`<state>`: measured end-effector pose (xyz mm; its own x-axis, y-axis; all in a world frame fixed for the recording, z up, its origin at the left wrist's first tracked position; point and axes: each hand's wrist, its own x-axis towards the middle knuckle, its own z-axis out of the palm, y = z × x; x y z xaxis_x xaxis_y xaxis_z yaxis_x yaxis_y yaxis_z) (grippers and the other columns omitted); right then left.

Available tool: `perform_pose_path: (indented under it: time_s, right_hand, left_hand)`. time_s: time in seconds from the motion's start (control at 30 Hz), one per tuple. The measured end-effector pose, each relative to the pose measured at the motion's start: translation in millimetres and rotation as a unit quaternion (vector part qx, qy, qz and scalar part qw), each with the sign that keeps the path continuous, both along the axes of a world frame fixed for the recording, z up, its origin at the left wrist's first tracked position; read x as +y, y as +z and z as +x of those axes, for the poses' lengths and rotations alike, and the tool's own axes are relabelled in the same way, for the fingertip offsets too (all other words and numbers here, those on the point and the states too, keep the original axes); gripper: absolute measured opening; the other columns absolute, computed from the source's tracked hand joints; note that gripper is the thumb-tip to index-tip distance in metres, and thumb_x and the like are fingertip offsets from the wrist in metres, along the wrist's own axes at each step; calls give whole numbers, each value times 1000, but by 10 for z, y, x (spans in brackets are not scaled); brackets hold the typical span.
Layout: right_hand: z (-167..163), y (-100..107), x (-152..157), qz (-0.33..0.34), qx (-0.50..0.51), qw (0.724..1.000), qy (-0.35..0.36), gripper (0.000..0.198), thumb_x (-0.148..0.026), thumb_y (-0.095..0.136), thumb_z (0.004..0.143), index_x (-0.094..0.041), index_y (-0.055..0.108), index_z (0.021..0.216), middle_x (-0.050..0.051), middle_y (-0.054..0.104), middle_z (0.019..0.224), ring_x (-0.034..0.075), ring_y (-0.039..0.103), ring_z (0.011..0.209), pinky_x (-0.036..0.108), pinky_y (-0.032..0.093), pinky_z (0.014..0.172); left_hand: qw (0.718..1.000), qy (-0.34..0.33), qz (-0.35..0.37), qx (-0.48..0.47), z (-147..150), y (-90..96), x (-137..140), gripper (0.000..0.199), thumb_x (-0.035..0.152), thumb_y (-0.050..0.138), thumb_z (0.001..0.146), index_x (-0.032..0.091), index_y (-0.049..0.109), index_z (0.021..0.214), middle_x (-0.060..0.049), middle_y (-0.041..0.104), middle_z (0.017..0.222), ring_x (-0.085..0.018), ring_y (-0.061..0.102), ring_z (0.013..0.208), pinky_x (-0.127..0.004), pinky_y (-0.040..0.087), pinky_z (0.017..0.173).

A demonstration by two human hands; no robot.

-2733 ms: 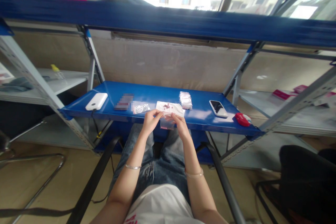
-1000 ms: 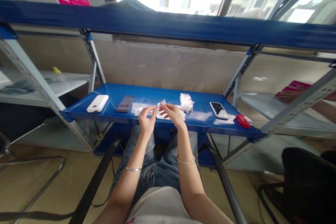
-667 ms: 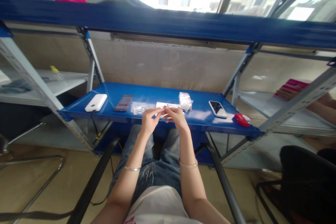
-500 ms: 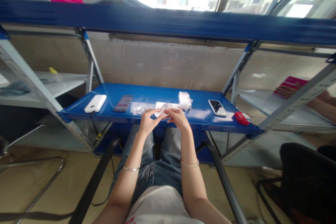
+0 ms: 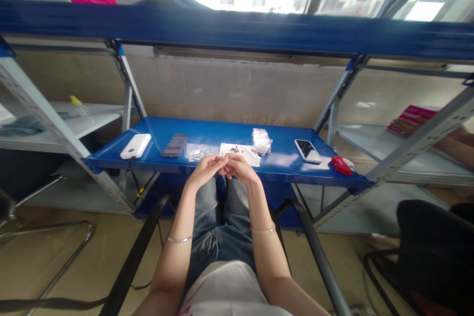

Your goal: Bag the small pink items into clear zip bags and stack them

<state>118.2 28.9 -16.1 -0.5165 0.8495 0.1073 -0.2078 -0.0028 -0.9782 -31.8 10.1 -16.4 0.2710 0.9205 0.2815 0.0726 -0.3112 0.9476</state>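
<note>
My left hand (image 5: pixel 207 169) and my right hand (image 5: pixel 240 168) meet at the front edge of the blue table (image 5: pixel 207 131). Their fingers are bent and pinched together, tip against tip. What lies between them is hidden by the fingers. Just beyond the hands is a white sheet (image 5: pixel 252 159) with several small dark reddish pieces (image 5: pixel 236 149) on it. A pile of small clear plastic bags (image 5: pixel 261 141) lies right behind it. More crumpled clear plastic (image 5: pixel 199 153) is left of my hands.
A white power bank (image 5: pixel 136 146) with a cable and a blurred dark item (image 5: pixel 174 145) lie to the left. On the right are a phone (image 5: pixel 307 151) and a red-and-white object (image 5: pixel 342 165). A blue shelf beam (image 5: pixel 237 32) crosses above. Another person's hand (image 5: pixel 405 127) shows at far right.
Both hands have drawn back slightly toward me and lower. The clear plastic bag seen between my fingers before is now out of sight, and the small dark pieces on the sheet are uncovered.
</note>
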Motion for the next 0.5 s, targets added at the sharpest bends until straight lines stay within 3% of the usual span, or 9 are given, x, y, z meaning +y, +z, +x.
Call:
perform_pose_path:
  time_s: [0.27, 0.5]
  right_hand:
    - [-98, -39, 31, -4, 3, 1000, 7, 28, -42, 62, 73, -18, 52, 63, -1, 55, 56, 9, 49, 48, 19, 32, 41]
    - [-279, -37, 27, 24, 50, 996, -66, 31, -41, 62, 73, -19, 47, 58, -4, 49, 53, 9, 49, 48, 21, 36, 45]
  left_hand:
    - [1000, -11, -10, -17, -106, 27, -18, 28, 40, 59, 80, 18, 60, 63, 0, 60, 60, -14, 58, 62, -27, 46, 64]
    - [986, 92, -23, -134, 32, -84, 80, 31, 31, 50, 81, 20, 46, 53, 4, 47, 50, -10, 48, 48, -24, 37, 50]
